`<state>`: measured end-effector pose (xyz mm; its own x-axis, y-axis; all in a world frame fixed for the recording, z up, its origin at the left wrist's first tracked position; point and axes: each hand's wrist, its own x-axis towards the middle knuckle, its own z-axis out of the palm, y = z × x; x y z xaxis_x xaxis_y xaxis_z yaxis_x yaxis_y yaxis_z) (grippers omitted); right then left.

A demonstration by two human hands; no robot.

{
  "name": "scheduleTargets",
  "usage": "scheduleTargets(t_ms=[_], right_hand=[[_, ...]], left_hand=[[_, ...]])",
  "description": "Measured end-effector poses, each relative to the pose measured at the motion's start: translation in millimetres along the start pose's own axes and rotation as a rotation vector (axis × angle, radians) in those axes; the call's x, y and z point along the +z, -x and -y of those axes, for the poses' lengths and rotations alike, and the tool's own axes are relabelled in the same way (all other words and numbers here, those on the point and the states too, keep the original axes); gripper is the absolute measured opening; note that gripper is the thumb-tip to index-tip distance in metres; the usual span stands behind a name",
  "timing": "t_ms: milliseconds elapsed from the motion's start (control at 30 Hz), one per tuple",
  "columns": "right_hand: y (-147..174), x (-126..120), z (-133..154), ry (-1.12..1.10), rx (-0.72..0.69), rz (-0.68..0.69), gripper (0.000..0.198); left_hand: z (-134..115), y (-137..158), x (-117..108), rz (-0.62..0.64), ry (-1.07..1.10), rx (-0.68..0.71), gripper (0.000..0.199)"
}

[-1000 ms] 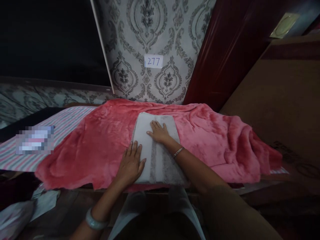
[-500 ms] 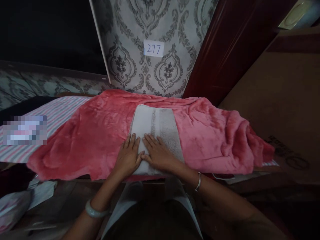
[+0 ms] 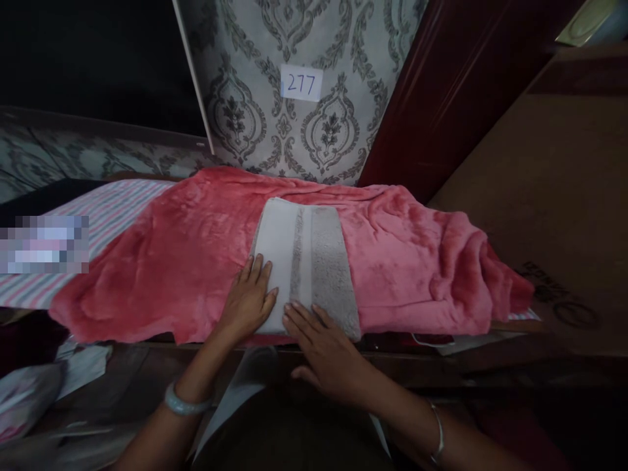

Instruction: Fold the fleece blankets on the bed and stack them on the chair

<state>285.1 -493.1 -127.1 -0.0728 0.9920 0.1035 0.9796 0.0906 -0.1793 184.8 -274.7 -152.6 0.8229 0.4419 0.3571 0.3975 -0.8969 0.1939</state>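
Observation:
A folded towel (image 3: 326,255), pale on its left part and grey on its right with a band between, lies flat on a pink plush blanket (image 3: 196,261). My left hand (image 3: 248,297) rests on the towel's near left side, fingers stretched forward and slightly apart, thumb out to the right. Over the towel's near edge lies my right hand (image 3: 324,347), its fingertips on the banded part and its palm and thumb off the edge toward my body. Neither hand grips anything.
A striped cloth (image 3: 118,203) shows under the blanket at the left, with a blurred-out item on it. A dark screen (image 3: 98,65) stands behind at left. A brown cardboard box (image 3: 554,216) and a dark red post (image 3: 417,85) are at right. Plastic bags (image 3: 29,399) lie low at left.
My right hand has slid back toward me, from the middle of the towel to its near edge, away from my left hand. My left hand stays nearly in place. The view has tilted slightly.

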Motion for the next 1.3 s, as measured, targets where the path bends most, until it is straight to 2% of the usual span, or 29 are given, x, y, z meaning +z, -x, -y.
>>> scheduleTargets(t_ms=[133,267,333,400,533,700,1000,1167,1300], right_hand=[[4.6,-24.7,-8.4,-0.074,-0.028,0.002,0.069],[-20.1,-39.2,-40.4,-0.015,0.174,-0.142,0.072],[-32.9,-35.4,-55.0,0.003,0.282,-0.147,0.075],[-40.1,-26.2,-63.0,0.008,0.319,-0.097,0.073],[-36.5,-9.9,-61.0,0.029,0.287,-0.041,0.070],[-21.5,-7.7,-50.8,0.050,0.259,-0.048,0.069],[14.3,8.6,-30.9,0.020,0.255,-0.143,0.064],[22.8,-6.1,-50.9,-0.144,0.250,-0.193,0.056],[-13.1,-30.1,-77.2,-0.162,0.293,-0.225,0.061]], left_hand=[[0.2,-0.1,-0.7,0.013,-0.008,0.004,0.061],[0.6,-0.1,-0.1,0.014,-0.020,-0.004,0.062],[1.2,-0.2,0.8,0.009,-0.025,-0.007,0.062],[1.9,-0.1,1.6,0.002,-0.022,-0.005,0.061],[1.6,0.3,0.4,0.005,-0.006,-0.005,0.060],[-2.5,-0.3,-4.9,0.044,-0.003,-0.027,0.062],[-1.2,1.7,-4.4,0.027,0.021,-0.010,0.061],[-4.6,0.1,-18.3,0.067,0.005,-0.024,0.056],[-17.5,-2.5,-29.0,0.016,-0.011,0.044,0.052]])
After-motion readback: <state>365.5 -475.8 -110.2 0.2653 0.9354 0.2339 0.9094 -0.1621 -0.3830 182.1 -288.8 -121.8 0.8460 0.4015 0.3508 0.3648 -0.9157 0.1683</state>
